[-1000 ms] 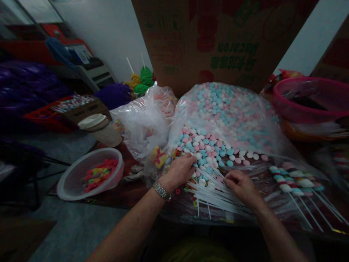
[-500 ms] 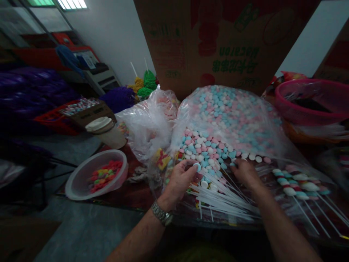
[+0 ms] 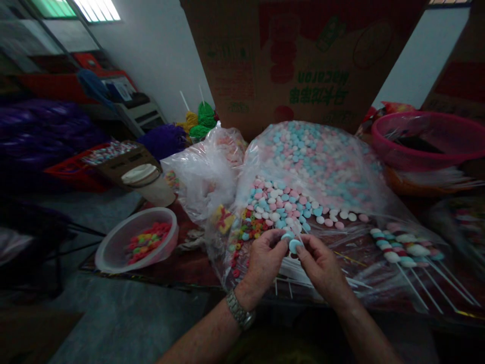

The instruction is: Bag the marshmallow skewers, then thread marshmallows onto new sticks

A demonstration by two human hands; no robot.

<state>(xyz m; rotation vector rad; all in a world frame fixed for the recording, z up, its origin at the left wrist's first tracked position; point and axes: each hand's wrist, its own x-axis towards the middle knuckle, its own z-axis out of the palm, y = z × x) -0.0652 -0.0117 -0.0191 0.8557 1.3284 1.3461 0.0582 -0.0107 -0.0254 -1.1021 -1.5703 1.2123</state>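
My left hand (image 3: 267,260) pinches a blue disc-shaped marshmallow (image 3: 287,236) between thumb and fingers. Close beside it, my right hand (image 3: 324,265) has thumb and fingers closed on another blue marshmallow (image 3: 295,246); whether the two discs touch, I cannot tell. A thin pale stick seems to show by the right fingertips. Behind my hands, loose pink, white and blue marshmallows (image 3: 278,199) spill from a large clear bag (image 3: 322,162). White sticks (image 3: 293,268) lie below my hands, partly hidden. Small coloured gummy rings (image 3: 252,227) are scattered to the left.
Finished-looking striped skewers (image 3: 409,245) lie at the right. A translucent bowl (image 3: 109,253) of gummy rings stands at the left, near a lidded tub (image 3: 149,184). A pink basin (image 3: 428,146) is at the back right, and a tall cardboard box (image 3: 242,65) rises behind the bags.
My right hand has come left from the pile's edge to meet my left hand, with a blue marshmallow in its fingers. Most of the fanned white sticks are now hidden beneath or out of sight.
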